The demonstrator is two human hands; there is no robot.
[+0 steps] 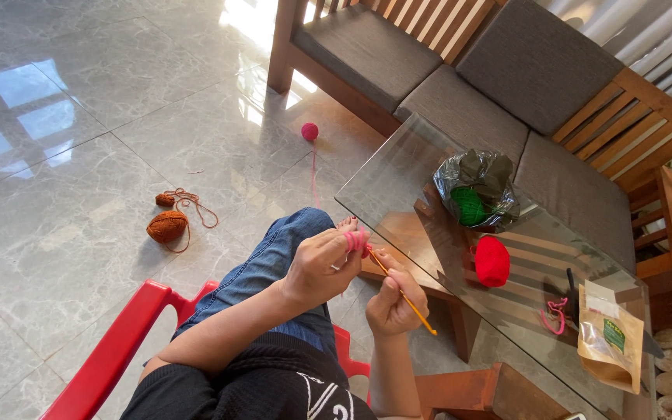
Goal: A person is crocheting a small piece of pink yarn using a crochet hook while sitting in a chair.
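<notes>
Left hand (pixel 322 263) raised over knee, fingers curled, pinching small pink crochet piece (pixel 355 240) at fingertips. Right hand (pixel 390 299) closed round orange crochet hook (pixel 404 295), tip at the piece. Red yarn ball (pixel 492 261) on glass table (pixel 398 179) nr right; brown yarn ball (pixel 167 226) on floor

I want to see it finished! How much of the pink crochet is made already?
Only a small pink piece is made so far, held in the left hand. The right hand holds an orange crochet hook to it. Pink yarn trails to a small pink ball on the floor. A red yarn ball on the glass table looks untouched, so most seems left.
</notes>
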